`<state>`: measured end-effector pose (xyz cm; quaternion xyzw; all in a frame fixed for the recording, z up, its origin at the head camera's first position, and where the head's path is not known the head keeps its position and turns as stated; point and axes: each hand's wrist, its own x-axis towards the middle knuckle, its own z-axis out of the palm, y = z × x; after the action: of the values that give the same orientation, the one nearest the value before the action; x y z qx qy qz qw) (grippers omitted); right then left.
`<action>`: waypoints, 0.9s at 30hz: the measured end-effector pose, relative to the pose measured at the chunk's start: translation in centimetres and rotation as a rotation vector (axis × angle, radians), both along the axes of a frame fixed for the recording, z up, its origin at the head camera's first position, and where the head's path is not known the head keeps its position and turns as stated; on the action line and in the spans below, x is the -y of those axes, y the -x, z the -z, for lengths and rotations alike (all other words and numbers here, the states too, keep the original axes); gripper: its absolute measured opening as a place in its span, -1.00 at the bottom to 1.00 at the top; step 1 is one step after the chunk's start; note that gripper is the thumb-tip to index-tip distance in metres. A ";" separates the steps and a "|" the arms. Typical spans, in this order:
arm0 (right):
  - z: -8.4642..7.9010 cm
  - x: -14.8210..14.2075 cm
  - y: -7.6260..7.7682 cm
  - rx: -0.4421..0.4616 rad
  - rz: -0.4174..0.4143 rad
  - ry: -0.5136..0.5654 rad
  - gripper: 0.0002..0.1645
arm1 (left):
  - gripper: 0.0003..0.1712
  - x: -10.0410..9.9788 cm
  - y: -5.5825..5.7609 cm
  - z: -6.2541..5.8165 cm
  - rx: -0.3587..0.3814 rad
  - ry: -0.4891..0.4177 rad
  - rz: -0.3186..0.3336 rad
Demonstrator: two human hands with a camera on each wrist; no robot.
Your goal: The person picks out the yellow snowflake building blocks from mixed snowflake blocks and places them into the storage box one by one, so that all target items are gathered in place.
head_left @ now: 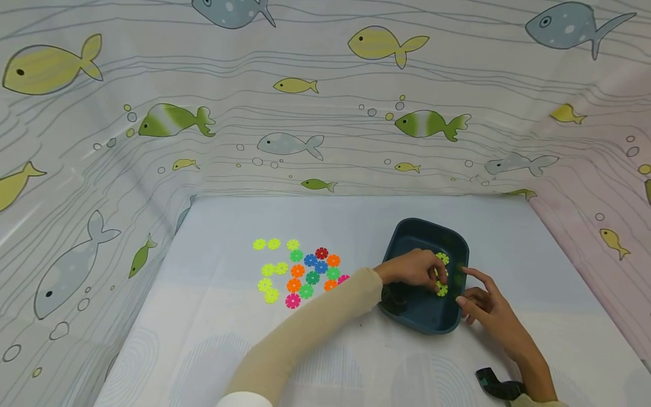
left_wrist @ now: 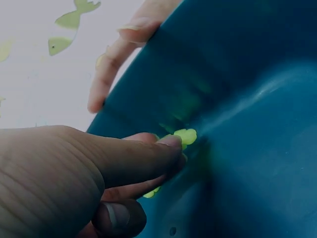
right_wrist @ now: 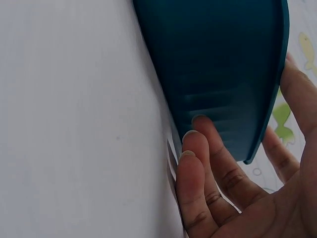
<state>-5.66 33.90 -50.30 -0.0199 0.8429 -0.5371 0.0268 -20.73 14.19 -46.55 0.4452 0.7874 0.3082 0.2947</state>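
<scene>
A dark teal plastic basin stands on the table. My left hand reaches into it, near its right wall. Thumb and fingers pinch a yellow-green notched snowflake disc, and part of another yellow-green disc shows below the fingers in the left wrist view. More yellow-green discs show beside the hand inside the basin. At the basin's right side, my right hand holds the rim, with several fingertips against the outer wall in the right wrist view.
Left of the basin, flat snowflake discs in yellow-green, orange, blue, green, pink and red lie scattered on the white table cover. Part of this spread is hidden behind the left sleeve. Fish-printed curtains enclose the table's back and sides.
</scene>
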 end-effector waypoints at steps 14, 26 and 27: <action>0.0 0.0 0.0 -0.009 -0.007 0.010 -0.16 | -0.80 -0.3 0.0 0.6 -0.058 0.075 -0.104; 0.1 -0.2 0.0 -0.015 -0.021 0.013 -0.17 | -0.79 -0.4 0.2 0.6 -0.132 0.104 -0.117; 0.1 -0.2 0.0 -0.015 -0.023 0.011 -0.17 | -0.79 -0.3 0.2 0.5 -0.122 0.089 -0.113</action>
<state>-5.66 34.12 -50.41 -0.0339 0.8399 -0.5410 0.0265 -20.92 14.51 -47.02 0.4046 0.8405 0.2616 0.2479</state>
